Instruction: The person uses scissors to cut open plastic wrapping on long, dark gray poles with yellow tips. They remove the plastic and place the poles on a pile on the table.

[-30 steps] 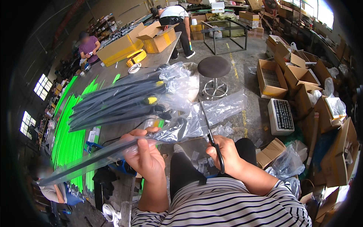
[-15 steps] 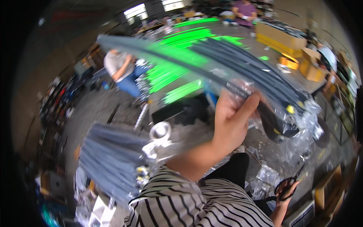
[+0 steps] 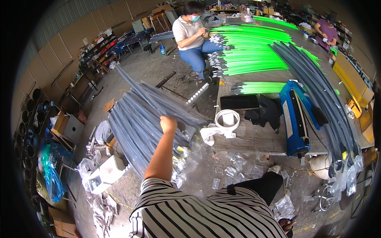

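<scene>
My left hand [image 3: 168,124] is closed over the near side of a pile of long dark grey rods in clear plastic sleeves [image 3: 133,123], seemingly round one sleeved rod [image 3: 139,89] lying across the top. Its fingertips are partly hidden. Low at the right edge of my striped shirt, my right hand [image 3: 290,227] holds black-handled scissors [image 3: 283,222], of which only a small part shows. A second bundle of sleeved grey rods [image 3: 317,87] lies along the right side of the table, plastic ends hanging over the edge.
On the table [image 3: 254,139] are bright green rods [image 3: 254,47], a blue bag sealer [image 3: 293,119], a black phone [image 3: 239,102] and a white tape roll [image 3: 227,119]. A masked co-worker [image 3: 190,35] sits beyond; another person [image 3: 327,33] stands far right. Plastic scraps [image 3: 238,168] litter the floor.
My left hand has swung from over the table down left to the pile, carrying a sleeved rod. My right hand with the scissors has dropped lower. The view has turned left.
</scene>
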A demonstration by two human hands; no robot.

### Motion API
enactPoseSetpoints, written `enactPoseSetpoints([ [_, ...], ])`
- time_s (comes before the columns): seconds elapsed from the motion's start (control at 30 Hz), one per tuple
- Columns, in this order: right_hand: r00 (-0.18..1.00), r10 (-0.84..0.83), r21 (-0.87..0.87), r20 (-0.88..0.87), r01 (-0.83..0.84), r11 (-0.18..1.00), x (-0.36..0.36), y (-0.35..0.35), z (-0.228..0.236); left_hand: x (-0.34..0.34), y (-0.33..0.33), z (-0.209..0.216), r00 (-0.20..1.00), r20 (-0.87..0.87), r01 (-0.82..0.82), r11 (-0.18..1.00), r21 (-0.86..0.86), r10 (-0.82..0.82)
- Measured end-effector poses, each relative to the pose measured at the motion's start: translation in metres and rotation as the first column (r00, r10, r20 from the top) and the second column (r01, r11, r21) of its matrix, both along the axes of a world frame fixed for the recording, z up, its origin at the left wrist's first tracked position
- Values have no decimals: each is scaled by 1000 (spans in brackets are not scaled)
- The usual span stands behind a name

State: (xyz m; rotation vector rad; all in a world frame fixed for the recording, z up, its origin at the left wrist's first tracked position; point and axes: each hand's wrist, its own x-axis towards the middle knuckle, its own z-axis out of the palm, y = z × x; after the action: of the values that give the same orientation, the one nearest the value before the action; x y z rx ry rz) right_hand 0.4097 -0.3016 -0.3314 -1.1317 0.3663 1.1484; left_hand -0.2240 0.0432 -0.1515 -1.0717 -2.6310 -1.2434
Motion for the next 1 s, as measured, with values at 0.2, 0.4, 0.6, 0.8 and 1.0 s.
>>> enactPoseSetpoints([
  [0.2,999,-20,-34,45,22,999,1,-1,4,8,34,-87,989,113,-64,971,-230,91],
  [0.4,999,-9,-27,53,11,1000,-3,6,0,-13,71,-118,1000,9,15,842,-539,-12],
  [0.6,978,-121,102,168,105,989,-22,-10,-15,-8,79,-14,970,-122,109,819,-563,-212],
  [0.8,962,-148,103,-231,175,979,-21,8,-7,100,84,173,670,-269,718,513,470,-691],
  [1.0,949,-203,141,-241,241,960,-18,-3,-8,389,-17,278,-280,-12,904,-267,333,-960],
])
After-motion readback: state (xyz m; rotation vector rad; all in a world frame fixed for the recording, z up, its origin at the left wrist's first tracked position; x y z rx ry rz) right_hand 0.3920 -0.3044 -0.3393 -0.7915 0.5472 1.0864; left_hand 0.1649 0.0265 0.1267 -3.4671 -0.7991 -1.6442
